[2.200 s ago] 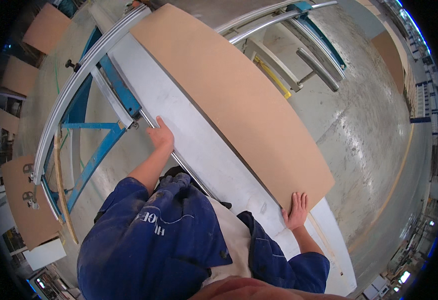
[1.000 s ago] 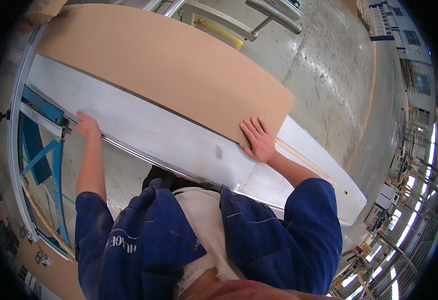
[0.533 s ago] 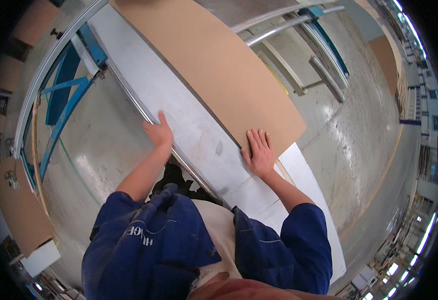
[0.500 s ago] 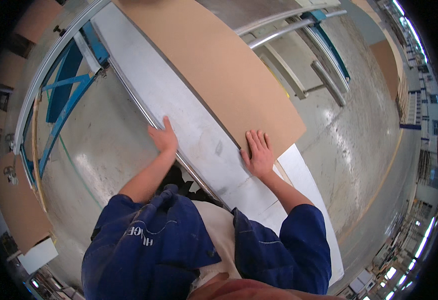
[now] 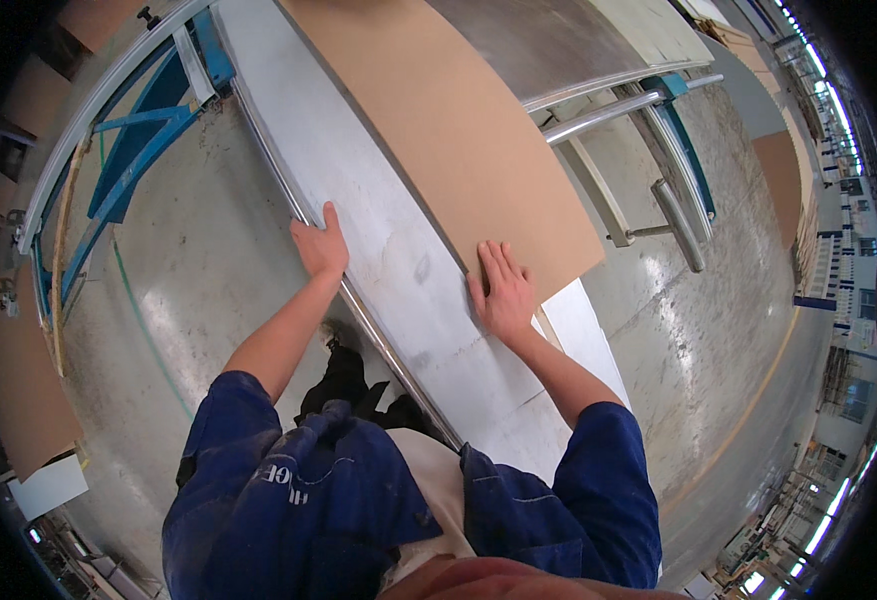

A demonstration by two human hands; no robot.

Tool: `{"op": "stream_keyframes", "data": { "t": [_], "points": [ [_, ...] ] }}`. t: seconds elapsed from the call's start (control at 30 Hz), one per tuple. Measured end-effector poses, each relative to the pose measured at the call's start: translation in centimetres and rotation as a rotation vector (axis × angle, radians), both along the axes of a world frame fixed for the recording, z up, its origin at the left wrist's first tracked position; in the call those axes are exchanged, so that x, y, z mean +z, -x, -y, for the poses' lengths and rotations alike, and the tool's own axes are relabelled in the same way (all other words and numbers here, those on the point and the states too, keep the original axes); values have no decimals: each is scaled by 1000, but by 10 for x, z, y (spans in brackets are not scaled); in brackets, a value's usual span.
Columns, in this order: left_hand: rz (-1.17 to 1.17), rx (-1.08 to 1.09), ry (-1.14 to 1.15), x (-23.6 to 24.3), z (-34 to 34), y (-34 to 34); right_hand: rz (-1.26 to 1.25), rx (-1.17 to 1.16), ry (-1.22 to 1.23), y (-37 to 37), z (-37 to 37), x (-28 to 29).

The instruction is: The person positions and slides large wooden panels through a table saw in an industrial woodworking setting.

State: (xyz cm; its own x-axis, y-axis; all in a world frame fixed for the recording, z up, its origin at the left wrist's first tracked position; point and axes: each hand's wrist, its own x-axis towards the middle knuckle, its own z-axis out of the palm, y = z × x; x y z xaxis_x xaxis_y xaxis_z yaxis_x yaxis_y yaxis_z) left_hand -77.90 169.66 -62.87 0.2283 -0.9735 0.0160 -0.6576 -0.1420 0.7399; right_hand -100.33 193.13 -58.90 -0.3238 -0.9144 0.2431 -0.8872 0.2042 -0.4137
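Note:
A long brown board (image 5: 458,150) lies along a pale metal sliding table (image 5: 383,230), running away from me. My right hand (image 5: 505,292) rests on the board's near end, close to its left edge. Its fingers lie stretched out on the surface, with the thumb apart at the edge. My left hand (image 5: 321,245) grips the table's left side at the shiny rail (image 5: 373,332). Its thumb points forward on top, and the fingers bend over the rail with their tips hidden.
A blue support frame (image 5: 148,130) stands at the far left. To the right are a grey machine top (image 5: 548,45) and a metal tube (image 5: 678,225) on a bracket. More brown boards (image 5: 23,370) stand at the left rim. My shoe (image 5: 332,337) is on the floor beside the rail.
The view has shifted, showing more of the grey machine top and my shoe. Both hands appear slightly farther forward, still on the rail and the board.

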Motion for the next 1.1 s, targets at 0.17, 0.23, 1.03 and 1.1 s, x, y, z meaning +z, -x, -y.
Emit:
{"op": "stream_keyframes", "data": {
  "t": [0.17, 0.23, 1.03, 1.1],
  "points": [
    [7, 4, -31, 0, -5, 0, -25, -12, -1, 0, -5, -16],
    [14, 14, 13, 0, -8, 1, -40, -14, 1, 0, -6, -19],
    [-47, 28, 81, -9, -1, 0, -84, 29, 118, 6, 0, -35],
    [-41, 20, 98, -10, -3, 0, -73, 28, 132, 7, -2, -37]
  ]
}}
